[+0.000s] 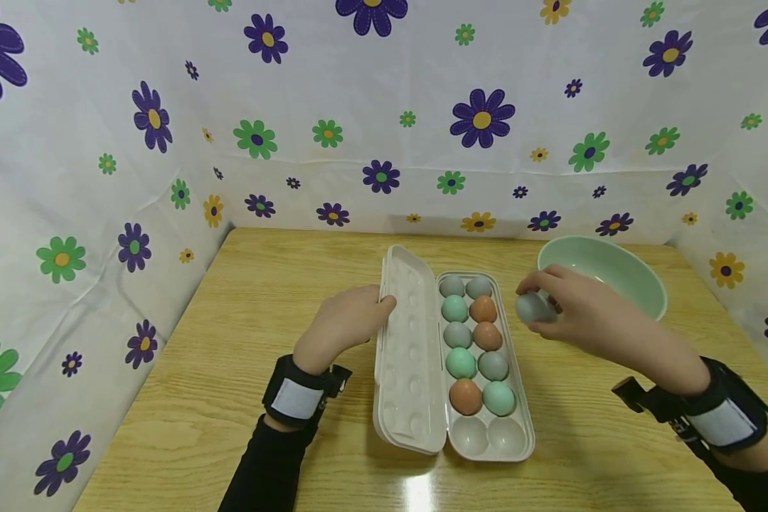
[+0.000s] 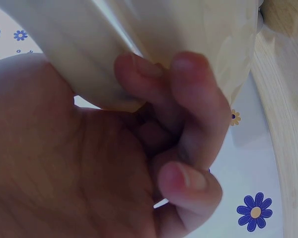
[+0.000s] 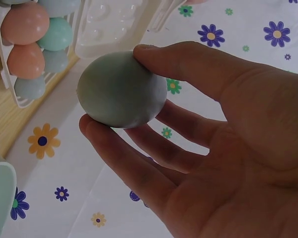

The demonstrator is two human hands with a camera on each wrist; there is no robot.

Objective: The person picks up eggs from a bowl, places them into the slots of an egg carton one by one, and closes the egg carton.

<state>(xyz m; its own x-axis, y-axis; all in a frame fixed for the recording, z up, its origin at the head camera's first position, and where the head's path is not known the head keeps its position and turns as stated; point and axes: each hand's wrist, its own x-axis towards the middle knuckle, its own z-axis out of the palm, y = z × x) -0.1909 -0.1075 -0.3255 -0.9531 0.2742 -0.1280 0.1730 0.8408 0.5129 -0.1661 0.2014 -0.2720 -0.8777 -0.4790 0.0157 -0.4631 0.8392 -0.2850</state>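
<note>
A white plastic egg carton (image 1: 526, 434) stands open on the table, its lid (image 1: 416, 341) raised to the left. My left hand (image 1: 347, 318) grips the lid's left edge, thumb on the inner side; the left wrist view has its fingers (image 2: 196, 94) curled against the lid's outside. Grey-blue, mint and orange-brown eggs (image 1: 465, 396) fill the cups in two rows, and the two nearest cups (image 1: 505, 435) show bare. Right of the carton, my right hand (image 1: 579, 306) pinches a grey-blue egg (image 3: 120, 91) between thumb and fingertips, held up above the table.
A pale green bowl (image 1: 653, 302) stands at the back right, partly behind my right hand and forearm. The wooden table (image 1: 230, 398) is bordered at the back and sides by a white flower-printed cloth (image 1: 333, 78).
</note>
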